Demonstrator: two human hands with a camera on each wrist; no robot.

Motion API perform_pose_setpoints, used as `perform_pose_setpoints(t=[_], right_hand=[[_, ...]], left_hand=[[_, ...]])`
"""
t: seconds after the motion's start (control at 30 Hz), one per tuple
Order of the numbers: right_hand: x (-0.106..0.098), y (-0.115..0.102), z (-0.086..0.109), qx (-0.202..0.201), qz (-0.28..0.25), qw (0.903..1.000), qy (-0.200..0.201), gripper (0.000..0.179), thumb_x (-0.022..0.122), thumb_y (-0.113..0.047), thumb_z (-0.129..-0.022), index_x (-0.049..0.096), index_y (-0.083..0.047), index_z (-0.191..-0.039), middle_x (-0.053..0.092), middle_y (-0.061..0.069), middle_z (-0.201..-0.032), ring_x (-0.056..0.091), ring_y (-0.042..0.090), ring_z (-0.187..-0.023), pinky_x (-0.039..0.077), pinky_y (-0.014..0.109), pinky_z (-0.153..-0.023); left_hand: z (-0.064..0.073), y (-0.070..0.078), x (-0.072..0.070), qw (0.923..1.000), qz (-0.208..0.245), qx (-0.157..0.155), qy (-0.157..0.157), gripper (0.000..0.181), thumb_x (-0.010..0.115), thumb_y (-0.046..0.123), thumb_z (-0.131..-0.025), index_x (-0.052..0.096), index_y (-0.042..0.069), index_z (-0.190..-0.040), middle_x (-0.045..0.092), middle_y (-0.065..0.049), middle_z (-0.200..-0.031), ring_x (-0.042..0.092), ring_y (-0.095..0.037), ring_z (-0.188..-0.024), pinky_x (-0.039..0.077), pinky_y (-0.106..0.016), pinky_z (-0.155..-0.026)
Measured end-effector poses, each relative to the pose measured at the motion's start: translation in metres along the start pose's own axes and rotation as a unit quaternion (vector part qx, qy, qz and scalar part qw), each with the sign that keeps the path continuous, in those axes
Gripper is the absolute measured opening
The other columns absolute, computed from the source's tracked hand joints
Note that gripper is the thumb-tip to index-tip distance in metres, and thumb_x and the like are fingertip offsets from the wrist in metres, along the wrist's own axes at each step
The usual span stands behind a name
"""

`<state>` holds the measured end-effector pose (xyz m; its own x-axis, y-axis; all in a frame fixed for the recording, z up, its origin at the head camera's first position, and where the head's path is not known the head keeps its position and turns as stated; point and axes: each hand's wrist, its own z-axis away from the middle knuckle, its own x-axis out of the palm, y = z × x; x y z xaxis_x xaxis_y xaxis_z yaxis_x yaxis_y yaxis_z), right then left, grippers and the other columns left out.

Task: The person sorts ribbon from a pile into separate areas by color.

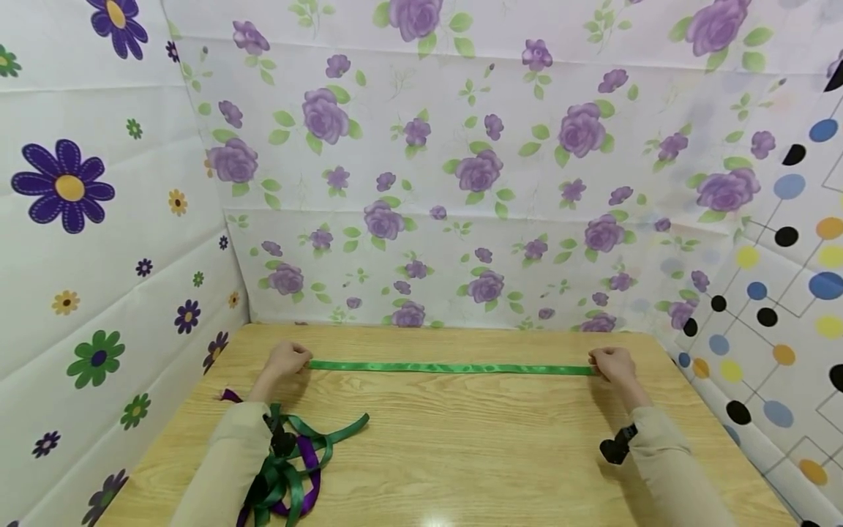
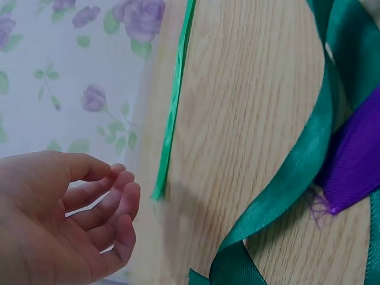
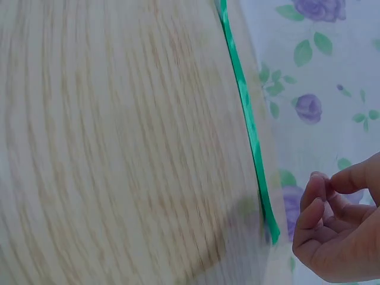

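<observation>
Green ribbon [image 1: 451, 368], near table edge [image 1: 474, 337], between hands [image 1: 287, 360] [image 1: 614, 364]

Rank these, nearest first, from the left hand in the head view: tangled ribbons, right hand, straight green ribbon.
1. Straight green ribbon: its left end beside the left hand.
2. Tangled ribbons: heaped by the left sleeve.
3. Right hand: at the ribbon's right end.

On your table [image 1: 474, 439], below frame centre, a long ribbon [image 1: 448, 368] lies between left hand [image 1: 287, 359] and right hand [image 1: 614, 364]; ribbon heap [image 1: 281, 474], lower left.
</observation>
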<state>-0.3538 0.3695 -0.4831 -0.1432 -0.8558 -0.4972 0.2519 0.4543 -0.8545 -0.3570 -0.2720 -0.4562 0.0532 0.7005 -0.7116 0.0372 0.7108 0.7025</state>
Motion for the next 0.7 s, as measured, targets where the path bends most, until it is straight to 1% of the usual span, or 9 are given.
perform_pose_setpoints(t=[0.03, 0.13, 0.23, 0.27, 0.37, 0.43, 0.57, 0.63, 0.7], right_hand=[[0.002, -0.002, 0.001, -0.004, -0.001, 1.0000, 0.000, 0.045, 0.041, -0.022, -0.101, 0.051, 0.011, -0.131, 0.069, 0.007, -0.093, 0.064, 0.014, -0.076, 0.052, 0.030, -0.068], [0.010, -0.010, 0.006, -0.015, -0.003, 0.9998, -0.009, 0.046, 0.040, -0.024, -0.102, 0.049, 0.008, -0.133, 0.068, 0.007, -0.098, 0.064, 0.018, -0.085, 0.052, 0.031, -0.070], [0.018, -0.020, 0.010, -0.020, -0.006, 0.9995, -0.025, 0.048, 0.038, -0.027, -0.103, 0.047, 0.006, -0.137, 0.067, 0.008, -0.103, 0.063, 0.026, -0.095, 0.051, 0.034, -0.073], [0.020, -0.023, 0.011, -0.020, -0.007, 0.9993, -0.029, 0.048, 0.038, -0.027, -0.103, 0.046, 0.006, -0.137, 0.067, 0.008, -0.104, 0.062, 0.028, -0.098, 0.051, 0.034, -0.075], [0.028, -0.031, 0.012, -0.019, -0.011, 0.9990, -0.040, 0.049, 0.037, -0.028, -0.103, 0.046, 0.004, -0.138, 0.066, 0.008, -0.107, 0.059, 0.032, -0.106, 0.050, 0.036, -0.080], [0.033, -0.034, 0.014, -0.019, -0.012, 0.9988, -0.044, 0.048, 0.038, -0.027, -0.103, 0.047, 0.004, -0.138, 0.066, 0.006, -0.105, 0.059, 0.031, -0.106, 0.050, 0.037, -0.081], [0.041, -0.038, 0.017, -0.028, 0.000, 0.9985, -0.046, 0.045, 0.041, -0.025, -0.102, 0.050, 0.005, -0.135, 0.067, 0.004, -0.100, 0.062, 0.025, -0.098, 0.051, 0.037, -0.081], [0.044, -0.039, 0.019, -0.035, 0.012, 0.9983, -0.045, 0.043, 0.042, -0.024, -0.102, 0.052, 0.005, -0.132, 0.067, 0.009, -0.102, 0.062, 0.025, -0.096, 0.051, 0.038, -0.080], [0.046, -0.038, 0.021, -0.045, 0.029, 0.9975, -0.046, 0.042, 0.041, -0.024, -0.103, 0.053, 0.006, -0.130, 0.066, 0.015, -0.108, 0.062, 0.028, -0.097, 0.052, 0.038, -0.081]], left_hand=[[-0.002, -0.004, 0.001, 0.9998, 0.011, 0.017, -0.004, 0.029, 0.052, 0.014, -0.093, 0.068, -0.010, -0.099, 0.069, -0.019, -0.081, 0.067, -0.027, -0.069, 0.055, -0.037, -0.067], [-0.001, -0.002, 0.002, 0.9992, 0.025, 0.028, -0.017, 0.029, 0.053, 0.016, -0.092, 0.068, -0.009, -0.098, 0.068, -0.016, -0.079, 0.067, -0.022, -0.067, 0.055, -0.036, -0.067], [0.001, 0.004, 0.004, 0.9990, 0.032, 0.021, -0.022, 0.030, 0.052, 0.015, -0.092, 0.066, -0.010, -0.102, 0.068, -0.017, -0.082, 0.068, -0.024, -0.071, 0.056, -0.037, -0.070], [0.005, 0.010, 0.005, 0.9994, 0.026, 0.006, -0.024, 0.031, 0.051, 0.012, -0.093, 0.064, -0.012, -0.106, 0.068, -0.020, -0.086, 0.069, -0.027, -0.075, 0.056, -0.040, -0.074], [0.009, 0.016, 0.007, 0.9992, 0.016, 0.002, -0.038, 0.031, 0.048, 0.010, -0.096, 0.062, -0.014, -0.110, 0.067, -0.025, -0.091, 0.069, -0.034, -0.080, 0.056, -0.042, -0.075], [0.012, 0.018, 0.008, 0.9986, 0.007, 0.005, -0.052, 0.031, 0.048, 0.009, -0.097, 0.061, -0.015, -0.111, 0.067, -0.026, -0.093, 0.069, -0.036, -0.082, 0.056, -0.043, -0.074], [0.018, 0.020, 0.010, 0.9961, -0.006, 0.018, -0.086, 0.030, 0.050, 0.010, -0.097, 0.062, -0.015, -0.110, 0.067, -0.027, -0.094, 0.068, -0.037, -0.082, 0.056, -0.043, -0.072], [0.020, 0.021, 0.011, 0.9938, -0.011, 0.031, -0.106, 0.031, 0.051, 0.011, -0.097, 0.061, -0.015, -0.111, 0.067, -0.027, -0.095, 0.067, -0.037, -0.082, 0.054, -0.043, -0.071], [0.023, 0.023, 0.011, 0.9914, -0.011, 0.036, -0.125, 0.032, 0.052, 0.012, -0.098, 0.060, -0.015, -0.113, 0.067, -0.027, -0.096, 0.067, -0.036, -0.081, 0.053, -0.042, -0.069]])
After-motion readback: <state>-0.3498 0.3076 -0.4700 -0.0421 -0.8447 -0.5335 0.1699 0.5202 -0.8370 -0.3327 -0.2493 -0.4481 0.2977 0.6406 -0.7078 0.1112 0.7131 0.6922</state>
